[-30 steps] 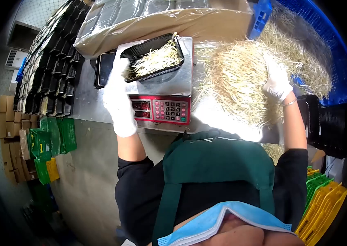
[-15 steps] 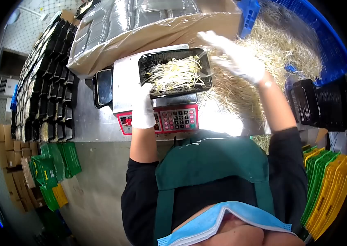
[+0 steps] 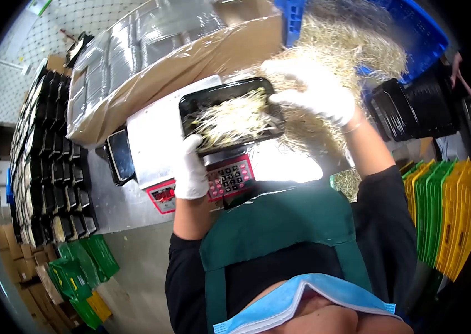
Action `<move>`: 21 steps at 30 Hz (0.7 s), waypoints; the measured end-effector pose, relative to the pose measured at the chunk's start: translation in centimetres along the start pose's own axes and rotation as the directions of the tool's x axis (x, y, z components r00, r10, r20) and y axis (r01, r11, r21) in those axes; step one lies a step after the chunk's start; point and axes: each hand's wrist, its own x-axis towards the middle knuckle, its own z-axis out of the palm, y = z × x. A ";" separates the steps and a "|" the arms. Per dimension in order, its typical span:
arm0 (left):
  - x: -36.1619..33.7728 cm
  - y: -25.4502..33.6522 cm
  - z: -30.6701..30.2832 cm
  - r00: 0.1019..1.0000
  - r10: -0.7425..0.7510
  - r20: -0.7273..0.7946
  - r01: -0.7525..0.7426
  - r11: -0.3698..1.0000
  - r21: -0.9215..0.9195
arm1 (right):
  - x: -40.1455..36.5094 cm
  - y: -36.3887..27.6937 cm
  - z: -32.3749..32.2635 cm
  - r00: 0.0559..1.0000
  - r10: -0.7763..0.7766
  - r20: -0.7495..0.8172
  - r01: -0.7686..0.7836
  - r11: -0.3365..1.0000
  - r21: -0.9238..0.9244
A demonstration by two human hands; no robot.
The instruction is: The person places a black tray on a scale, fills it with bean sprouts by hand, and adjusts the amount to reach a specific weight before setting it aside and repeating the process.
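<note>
A black tray (image 3: 188, 103) with pale sprouts (image 3: 232, 117) in it is tilted above the scale (image 3: 154, 133), which has a red keypad front. My left hand (image 3: 192, 170), in a white glove, grips the tray's near left edge with the thumb over the rim. My right hand (image 3: 316, 94), also gloved, is at the tray's right side with thumb and fingers apart; its fingertips are beside the rim, and glare washes out part of it. A large heap of loose sprouts (image 3: 347, 44) lies behind and beyond it.
Stacked black trays (image 3: 51, 150) stand at the left. A phone (image 3: 120, 156) lies beside the scale. A plastic-lined box (image 3: 179, 61) is at the back. Blue crate (image 3: 425, 42) and black containers (image 3: 413, 108) are at the right, above green and yellow crates (image 3: 441, 211).
The view has turned, so the table and scale look slanted. My right hand's thumb is now nearer the tray's right edge. My left hand keeps its grip on the tray.
</note>
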 end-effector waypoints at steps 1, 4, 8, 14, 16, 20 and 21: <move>0.1 -0.1 -1.0 0.998 0.047 -0.028 -0.047 0.999 0.003 | -0.3 2.3 -1.3 0.999 -0.010 -0.050 0.009 1.000 -0.014; 0.3 -0.6 -2.2 0.975 0.132 -0.176 -0.149 0.985 -0.084 | -1.7 11.4 -3.4 0.974 0.210 0.080 -0.203 0.975 -0.092; 0.5 -1.1 -2.5 0.954 0.171 -0.248 -0.198 0.976 -0.088 | -4.9 9.9 -1.5 0.918 0.340 0.203 -0.195 0.834 -0.516; 0.1 -2.0 -3.1 0.957 0.155 -0.246 -0.176 0.982 -0.070 | -2.8 12.9 -1.0 0.984 0.175 0.028 -0.126 0.800 -0.586; 0.0 -2.2 -3.5 0.950 0.123 -0.288 -0.137 0.990 -0.028 | -1.5 10.8 -2.2 0.837 0.469 0.282 -0.317 0.835 -0.450; -0.4 -2.1 -3.8 0.948 0.151 -0.281 -0.168 0.985 -0.039 | -3.7 9.9 -2.3 0.860 0.466 0.205 -0.346 0.831 -0.435; -0.5 -2.3 -4.0 0.954 0.137 -0.266 -0.159 0.986 -0.059 | -4.5 11.7 -2.5 0.885 0.435 0.163 -0.366 0.869 -0.334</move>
